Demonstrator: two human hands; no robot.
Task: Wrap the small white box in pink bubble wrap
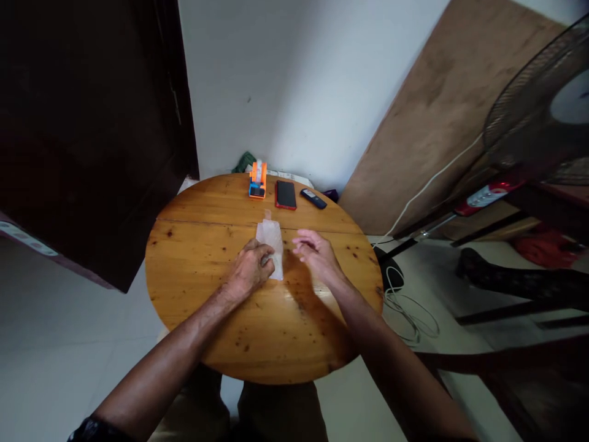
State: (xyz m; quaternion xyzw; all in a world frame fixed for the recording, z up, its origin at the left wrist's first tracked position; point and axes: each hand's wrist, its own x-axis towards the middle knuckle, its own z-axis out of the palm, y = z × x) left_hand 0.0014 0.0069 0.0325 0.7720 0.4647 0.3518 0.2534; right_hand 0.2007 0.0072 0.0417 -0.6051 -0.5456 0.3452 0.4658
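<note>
The left forearm is extended diagonally from the lower left, and the left hand [252, 267] is positioned over the left edge of a thin white packet [272, 236]. The back of this hand is turned upward, the wrist is nearly in line with the forearm, and the fingers are curled inward, with the index finger arched over the packet surface. A narrow gap is formed between the curled fingers and the thumb; whether the packet is pinched or only touched cannot be told.

The right forearm is extended from the lower right, and the right hand [317, 250] is raised above the table [193, 252], just to the right of the packet and apart from it. Its fingers are slightly bent, loosely spread and directed toward the packet, and a shadow is cast on the wood below.

The packet is laid flat near the middle of the table, with its long side directed away from the body. A small translucent strip [267, 214] is located at its far end. Beyond it, along the far edge, an orange and blue tape dispenser [257, 181], a red-edged smartphone [286, 194] and a dark keypad handset [313, 198] are placed from left to right.
</note>
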